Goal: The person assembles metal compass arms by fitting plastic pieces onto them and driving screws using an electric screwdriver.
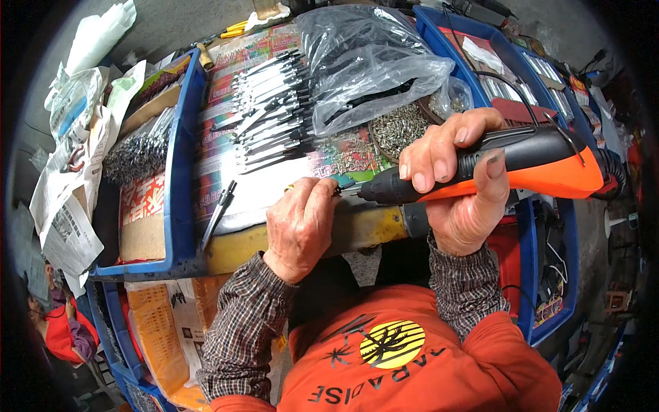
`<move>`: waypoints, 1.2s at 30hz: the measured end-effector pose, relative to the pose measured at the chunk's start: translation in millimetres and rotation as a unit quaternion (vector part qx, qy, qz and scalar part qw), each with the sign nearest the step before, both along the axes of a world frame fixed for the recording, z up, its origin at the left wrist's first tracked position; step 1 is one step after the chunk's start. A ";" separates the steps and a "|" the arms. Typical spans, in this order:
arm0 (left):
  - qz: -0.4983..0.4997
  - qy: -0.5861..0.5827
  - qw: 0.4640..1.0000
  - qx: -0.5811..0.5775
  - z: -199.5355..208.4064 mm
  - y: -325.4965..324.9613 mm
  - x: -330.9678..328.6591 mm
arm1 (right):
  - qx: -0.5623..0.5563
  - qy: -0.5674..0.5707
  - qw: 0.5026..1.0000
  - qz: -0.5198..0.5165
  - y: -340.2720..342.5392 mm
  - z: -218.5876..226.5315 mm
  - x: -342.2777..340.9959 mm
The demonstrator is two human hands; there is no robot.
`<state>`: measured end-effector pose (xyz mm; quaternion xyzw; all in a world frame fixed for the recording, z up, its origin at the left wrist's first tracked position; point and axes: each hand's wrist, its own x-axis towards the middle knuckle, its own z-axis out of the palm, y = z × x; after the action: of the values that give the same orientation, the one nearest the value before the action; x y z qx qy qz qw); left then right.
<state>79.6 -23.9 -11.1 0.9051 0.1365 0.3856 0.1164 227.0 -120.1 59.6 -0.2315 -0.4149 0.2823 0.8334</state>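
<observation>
Head view: one orange-and-black electric screwdriver (pixel 532 147), gripped in right hand (pixel 456 216), fingers curled over, thumb beneath, nose leftward. One small dark part (pixel 347 187), kind unclear, pinched in left hand (pixel 298 223) beside that nose, knuckles up. One loose pen-like piece (pixel 220 213) farther left; behind, slender black-and-silver pieces (pixel 271 113), too many to count.

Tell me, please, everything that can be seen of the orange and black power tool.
The power tool has a long, rounded casing that looks like plastic, black on one side and orange on the other, with a ribbed black nose tapering leftward to a slim tip. It is held roughly level near the workbench's front edge. The right hand grips it, fingers curled over the black side, thumb across the orange. Its tip is close to the left hand; contact is unclear.
</observation>
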 end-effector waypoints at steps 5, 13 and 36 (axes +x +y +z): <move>0.008 -0.015 0.994 -0.105 9.8 -10.1 -5.6 | 0.007 -0.010 1.000 0.010 -2.8 2.4 -3.6; -0.036 -0.076 0.783 -0.616 21.6 -41.8 -41.5 | -0.029 -0.093 0.995 0.035 -10.4 4.8 -9.3; -0.021 -0.259 0.469 -0.844 1.0 -80.7 -57.9 | -0.074 -0.176 0.974 0.126 -7.0 -0.8 -43.0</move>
<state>21.7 -104.6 -10.1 0.2294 0.3404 0.2983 0.8617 184.0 -127.1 58.9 -0.2839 -0.5589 0.3699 0.6857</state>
